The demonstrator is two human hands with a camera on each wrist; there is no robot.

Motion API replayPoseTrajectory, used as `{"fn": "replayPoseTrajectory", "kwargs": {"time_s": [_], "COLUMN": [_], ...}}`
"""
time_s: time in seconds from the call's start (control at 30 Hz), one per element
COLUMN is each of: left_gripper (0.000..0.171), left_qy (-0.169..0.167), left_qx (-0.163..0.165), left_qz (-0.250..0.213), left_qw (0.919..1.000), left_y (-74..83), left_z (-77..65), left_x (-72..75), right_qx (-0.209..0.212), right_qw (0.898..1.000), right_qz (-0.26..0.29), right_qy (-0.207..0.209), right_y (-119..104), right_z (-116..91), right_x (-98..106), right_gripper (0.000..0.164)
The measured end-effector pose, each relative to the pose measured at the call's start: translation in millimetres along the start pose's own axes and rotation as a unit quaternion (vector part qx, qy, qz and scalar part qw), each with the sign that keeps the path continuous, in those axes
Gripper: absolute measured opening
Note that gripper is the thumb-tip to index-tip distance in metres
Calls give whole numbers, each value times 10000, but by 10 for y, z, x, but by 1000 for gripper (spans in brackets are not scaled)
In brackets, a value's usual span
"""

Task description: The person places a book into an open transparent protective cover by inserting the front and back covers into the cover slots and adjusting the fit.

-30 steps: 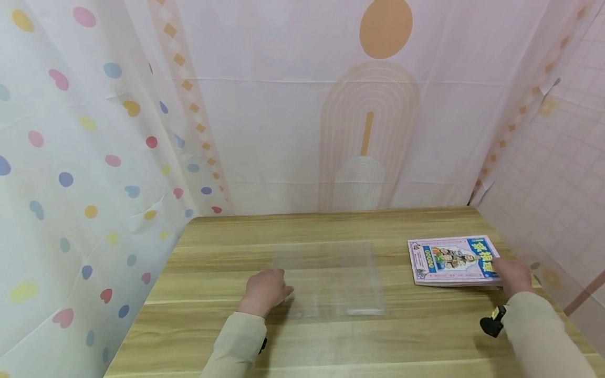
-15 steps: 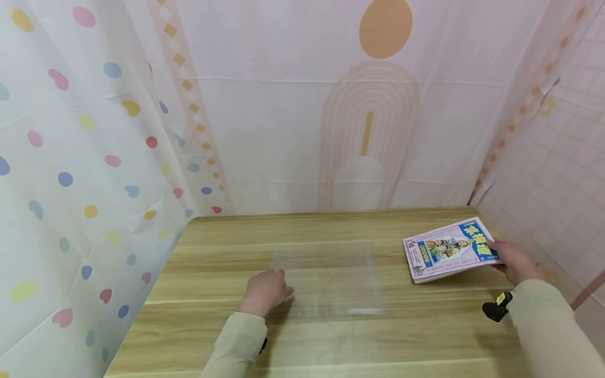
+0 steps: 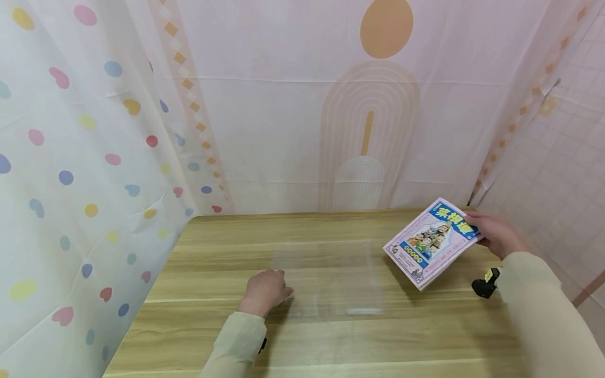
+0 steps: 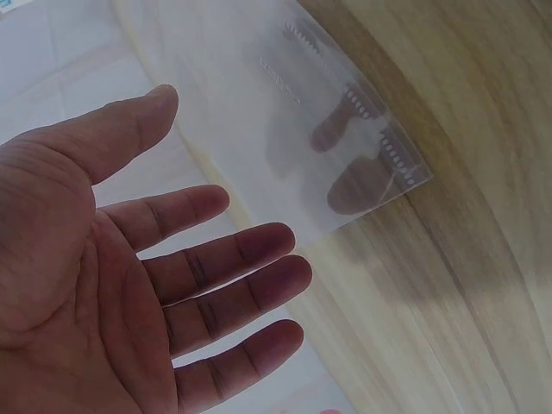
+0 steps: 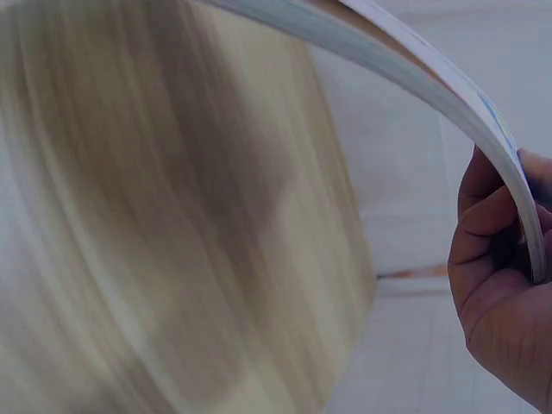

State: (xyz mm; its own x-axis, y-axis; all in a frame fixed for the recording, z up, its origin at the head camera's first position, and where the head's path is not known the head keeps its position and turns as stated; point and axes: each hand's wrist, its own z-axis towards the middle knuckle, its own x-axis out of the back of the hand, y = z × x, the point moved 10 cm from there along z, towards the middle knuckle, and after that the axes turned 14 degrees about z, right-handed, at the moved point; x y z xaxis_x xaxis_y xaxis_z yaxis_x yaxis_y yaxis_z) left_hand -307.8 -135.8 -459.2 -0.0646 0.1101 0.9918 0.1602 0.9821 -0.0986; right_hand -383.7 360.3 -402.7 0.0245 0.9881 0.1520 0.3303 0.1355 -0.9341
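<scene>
My right hand (image 3: 496,233) grips a pink picture book (image 3: 430,242) by its upper right corner and holds it tilted above the right side of the table. The right wrist view shows the book's page edges (image 5: 414,82) bowing, with fingers curled under the corner. A clear plastic book cover (image 3: 331,278) lies flat on the table at the middle. Beside its left edge is my left hand (image 3: 266,291). In the left wrist view the left hand (image 4: 155,267) has its fingers spread and relaxed, with nothing held, and the clear cover (image 4: 285,112) just past them.
The wooden table (image 3: 227,231) reaches back to a patterned curtain (image 3: 274,131). A dotted curtain (image 3: 94,184) borders the left side, and a pale checked curtain (image 3: 567,173) the right. A black wrist camera (image 3: 484,286) hangs under the right sleeve.
My right hand has lifted the book off the table, moved it left and turned it so its title end points up and away. The left hand and the clear cover have stayed put.
</scene>
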Motion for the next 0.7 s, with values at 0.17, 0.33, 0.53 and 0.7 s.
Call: {"fn": "replayPoseTrajectory", "kwargs": {"time_s": [0.17,0.33,0.53,0.7], "left_gripper": [27,27,27,27], "left_qy": [-29,13,-50,-9], "left_qx": [-42,-70,-22,-12], "left_qz": [-6,56,55,86], "left_qw": [10000,10000,10000,10000], "left_y": [12,13,5,6], "left_z": [7,9,-14,-20], "left_x": [-13,-15,-32,-5], "right_qx": [119,194,182,175], "right_qw": [9991,9959,9889,9847], "right_qz": [-81,-92,-210,-292], "right_qy": [-393,-877,-1460,-1711], "right_y": [-119,-181,-211,-200], "right_z": [50,86,159,240], "right_x": [-268,-600,-1079,-1418], "right_gripper": [60,57,55,51]}}
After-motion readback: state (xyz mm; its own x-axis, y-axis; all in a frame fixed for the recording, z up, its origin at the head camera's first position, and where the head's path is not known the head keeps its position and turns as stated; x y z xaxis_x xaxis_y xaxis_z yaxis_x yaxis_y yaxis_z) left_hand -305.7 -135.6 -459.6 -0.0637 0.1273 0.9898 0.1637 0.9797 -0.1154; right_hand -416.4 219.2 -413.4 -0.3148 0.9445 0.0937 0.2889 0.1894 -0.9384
